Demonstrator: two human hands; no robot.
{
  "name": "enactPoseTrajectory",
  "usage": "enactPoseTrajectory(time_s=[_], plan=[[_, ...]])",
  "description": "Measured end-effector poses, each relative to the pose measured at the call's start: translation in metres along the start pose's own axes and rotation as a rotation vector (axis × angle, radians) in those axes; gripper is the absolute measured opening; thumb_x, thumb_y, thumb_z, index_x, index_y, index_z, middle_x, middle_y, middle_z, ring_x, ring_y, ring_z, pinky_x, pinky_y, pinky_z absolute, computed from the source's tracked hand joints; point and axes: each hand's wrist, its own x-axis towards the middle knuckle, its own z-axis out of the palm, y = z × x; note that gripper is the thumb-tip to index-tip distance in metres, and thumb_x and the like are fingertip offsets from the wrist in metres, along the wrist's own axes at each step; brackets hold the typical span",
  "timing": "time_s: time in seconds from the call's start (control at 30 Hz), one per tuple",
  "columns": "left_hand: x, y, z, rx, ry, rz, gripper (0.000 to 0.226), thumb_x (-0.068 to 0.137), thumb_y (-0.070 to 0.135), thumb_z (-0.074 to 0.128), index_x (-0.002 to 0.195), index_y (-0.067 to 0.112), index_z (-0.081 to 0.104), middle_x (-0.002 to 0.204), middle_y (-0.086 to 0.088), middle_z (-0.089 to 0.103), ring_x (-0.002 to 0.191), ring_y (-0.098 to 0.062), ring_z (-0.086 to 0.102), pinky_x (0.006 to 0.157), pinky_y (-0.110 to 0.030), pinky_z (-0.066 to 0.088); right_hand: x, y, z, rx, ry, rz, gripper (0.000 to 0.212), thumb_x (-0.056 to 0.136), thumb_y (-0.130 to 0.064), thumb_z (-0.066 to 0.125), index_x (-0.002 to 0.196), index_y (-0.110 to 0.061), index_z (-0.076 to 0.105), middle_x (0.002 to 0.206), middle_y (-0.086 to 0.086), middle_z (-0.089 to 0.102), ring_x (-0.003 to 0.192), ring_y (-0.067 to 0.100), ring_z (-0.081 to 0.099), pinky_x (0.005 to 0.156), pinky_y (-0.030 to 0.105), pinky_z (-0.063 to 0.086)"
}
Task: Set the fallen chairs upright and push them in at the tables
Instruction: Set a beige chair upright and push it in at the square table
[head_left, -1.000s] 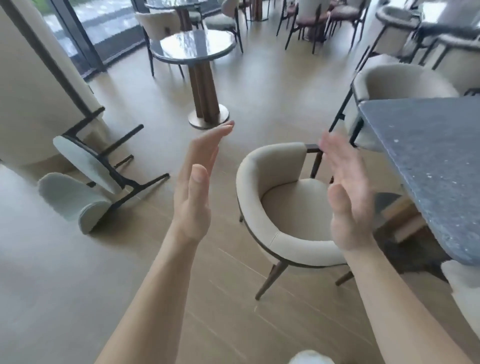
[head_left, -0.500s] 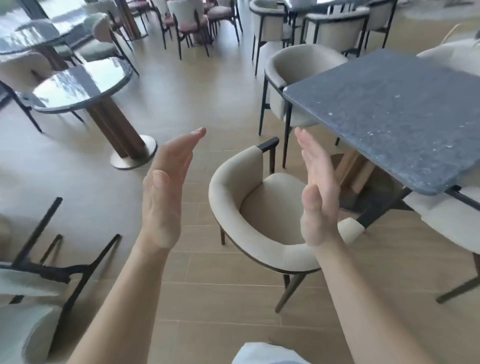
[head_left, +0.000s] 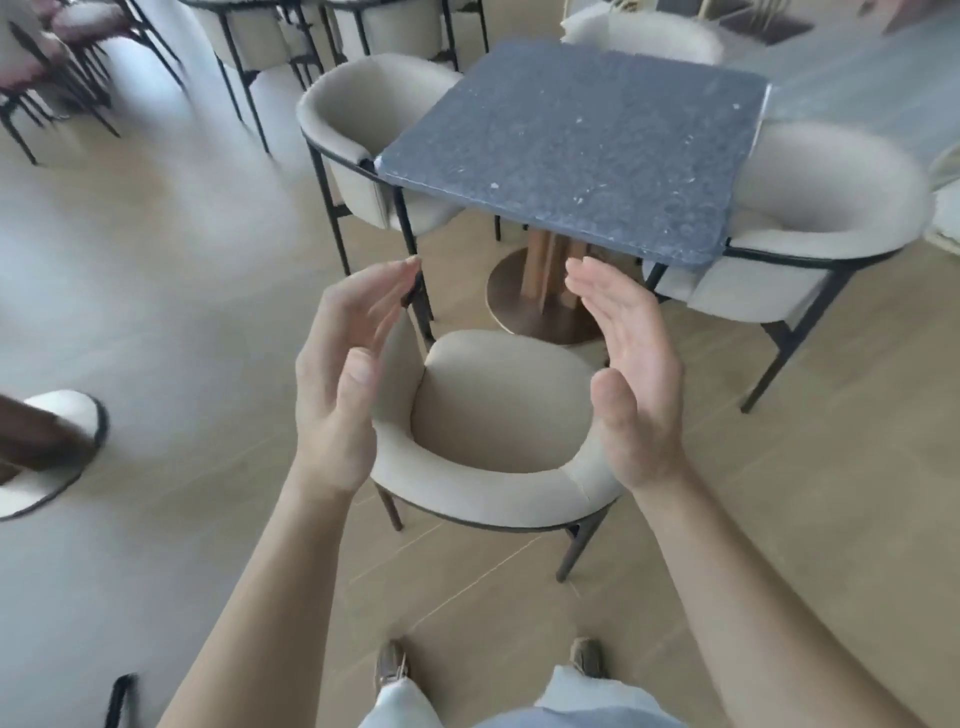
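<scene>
Above upright chair (head_left: 488, 410), both hands (head_left: 332, 384) open, apart.

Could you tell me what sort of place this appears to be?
Probably a café or restaurant dining room: a square stone-topped pedestal table ringed by matching cream tub chairs, more such chairs behind, all on a wood-look floor.

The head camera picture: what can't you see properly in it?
- Near chair: its armrests sit behind the left hand and right hand.
- Table: the top hides most of its pedestal.
- Far chairs, top left: blurred and cut by the frame edge.
</scene>
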Motion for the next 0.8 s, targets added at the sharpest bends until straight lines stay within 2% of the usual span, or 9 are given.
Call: enactPoseTrajectory(time_s=[0.2, 0.27, 0.33, 0.43, 0.5, 0.57, 0.67, 0.73, 0.8], plan=[[0.024, -0.044, -0.056, -0.100, -0.246, 0.037, 0.062, 0.102, 0.076, 0.048, 0.145, 0.033, 0.058, 0.150, -0.010, 0.061, 0.147, -0.034, 0.054, 0.122, -0.048, 0.041, -0.025, 0.003, 0.052, -0.180, 0.182, 0.004, 0.088, 0.094, -0.078, 0.056, 0.151, -0.011, 0.047, 0.153, 0.015, 0.054, 0.146, 0.034, 0.050, 0.123, 0.052, 0.038], [0.028, -0.073, -0.065, 0.005, -0.346, 0.028, 0.069, 0.098, 0.079, 0.051, 0.147, 0.031, 0.058, 0.148, -0.003, 0.063, 0.144, -0.028, 0.056, 0.120, -0.046, 0.042, -0.038, 0.017, 0.064, -0.304, 0.193, 0.065, 0.083, 0.093, -0.075, 0.061, 0.151, -0.017, 0.050, 0.152, 0.006, 0.056, 0.146, 0.026, 0.051, 0.122, 0.042, 0.039], [0.025, -0.113, -0.066, 0.272, -0.641, -0.094, 0.091, 0.085, 0.087, 0.062, 0.152, 0.025, 0.052, 0.152, 0.009, 0.058, 0.149, -0.016, 0.048, 0.124, -0.046, 0.036, -0.057, 0.044, 0.072, -0.498, 0.143, 0.230, 0.086, 0.088, -0.069, 0.071, 0.152, -0.016, 0.050, 0.152, -0.002, 0.055, 0.146, 0.013, 0.050, 0.119, 0.027, 0.039], [-0.010, -0.190, -0.064, 0.896, -1.186, -0.246, 0.123, 0.070, 0.079, 0.083, 0.167, 0.032, 0.026, 0.172, 0.010, 0.031, 0.164, -0.015, 0.018, 0.136, -0.050, 0.005, -0.091, 0.107, 0.075, -0.849, -0.250, 0.653, 0.117, 0.075, -0.065, 0.085, 0.165, -0.016, 0.030, 0.170, 0.000, 0.034, 0.158, 0.020, 0.029, 0.130, 0.036, 0.023], [-0.040, -0.237, -0.065, 1.028, -1.377, -0.284, 0.134, 0.067, 0.073, 0.088, 0.171, 0.034, 0.013, 0.176, 0.006, 0.021, 0.166, -0.021, 0.011, 0.134, -0.053, -0.001, -0.120, 0.151, 0.067, -1.038, -0.617, 0.829, 0.136, 0.069, -0.067, 0.089, 0.170, -0.021, 0.011, 0.177, 0.002, 0.015, 0.165, 0.025, 0.010, 0.134, 0.043, 0.003], [-0.058, -0.274, -0.065, 1.113, -1.446, -0.222, 0.140, 0.065, 0.073, 0.089, 0.171, 0.034, 0.007, 0.175, 0.002, 0.023, 0.164, -0.026, 0.018, 0.133, -0.053, 0.002, -0.142, 0.186, 0.062, -1.145, -0.799, 0.859, 0.140, 0.067, -0.063, 0.091, 0.170, -0.024, 0.005, 0.178, 0.004, 0.013, 0.165, 0.028, 0.005, 0.133, 0.046, -0.004], [-0.058, -0.301, -0.060, 1.189, -1.434, -0.149, 0.130, 0.068, 0.066, 0.088, 0.169, 0.038, 0.012, 0.169, 0.002, 0.035, 0.154, -0.028, 0.035, 0.129, -0.052, 0.013, -0.148, 0.216, 0.063, -1.200, -0.845, 0.789, 0.127, 0.067, -0.051, 0.093, 0.168, -0.021, 0.021, 0.169, 0.004, 0.035, 0.160, 0.032, 0.025, 0.133, 0.048, 0.005], [-0.054, -0.311, -0.057, 1.175, -1.442, -0.147, 0.112, 0.075, 0.059, 0.082, 0.166, 0.040, 0.019, 0.164, 0.005, 0.042, 0.146, -0.027, 0.045, 0.123, -0.050, 0.021, -0.141, 0.227, 0.060, -1.210, -0.848, 0.678, 0.109, 0.060, -0.046, 0.094, 0.155, -0.019, 0.047, 0.145, 0.003, 0.060, 0.138, 0.033, 0.055, 0.122, 0.044, 0.025], [-0.050, -0.318, -0.058, 1.158, -1.475, -0.165, 0.103, 0.079, 0.055, 0.077, 0.164, 0.039, 0.022, 0.161, 0.007, 0.045, 0.141, -0.027, 0.049, 0.118, -0.050, 0.026, -0.135, 0.231, 0.057, -1.232, -0.880, 0.635, 0.096, 0.053, -0.048, 0.094, 0.138, -0.019, 0.062, 0.122, 0.000, 0.069, 0.112, 0.029, 0.067, 0.108, 0.042, 0.043]])
